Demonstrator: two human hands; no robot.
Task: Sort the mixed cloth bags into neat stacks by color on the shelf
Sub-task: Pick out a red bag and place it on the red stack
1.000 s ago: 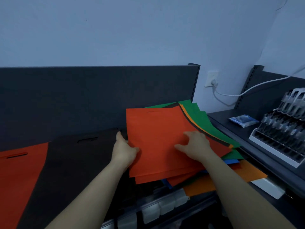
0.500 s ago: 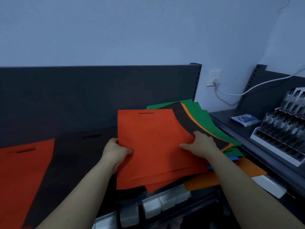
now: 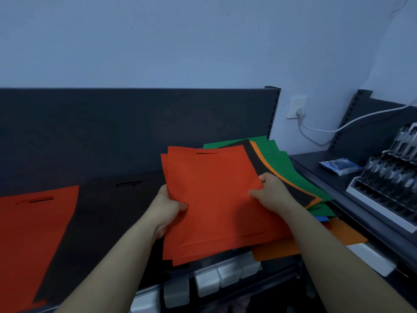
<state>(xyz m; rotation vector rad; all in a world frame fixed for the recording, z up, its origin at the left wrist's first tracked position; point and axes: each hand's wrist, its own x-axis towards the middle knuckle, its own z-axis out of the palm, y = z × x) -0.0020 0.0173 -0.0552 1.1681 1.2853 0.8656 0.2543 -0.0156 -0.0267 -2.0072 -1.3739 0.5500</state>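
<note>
Red bags (image 3: 214,199) stretch between the left grip (image 3: 165,206) and right grip (image 3: 273,195), each pinching a side edge.

Open passage above the black stack (image 3: 106,213) at centre left. Back panel (image 3: 135,129) blocks behind; display rack (image 3: 388,186) obstructs right.

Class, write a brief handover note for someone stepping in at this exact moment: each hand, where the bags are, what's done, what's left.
Left hand and right hand each grip a side of several red bags, held over the mixed pile.
Done: red stack far left, black stack beside it.
Left: add these to red, then sort the pile's green, black, orange and blue.
</note>
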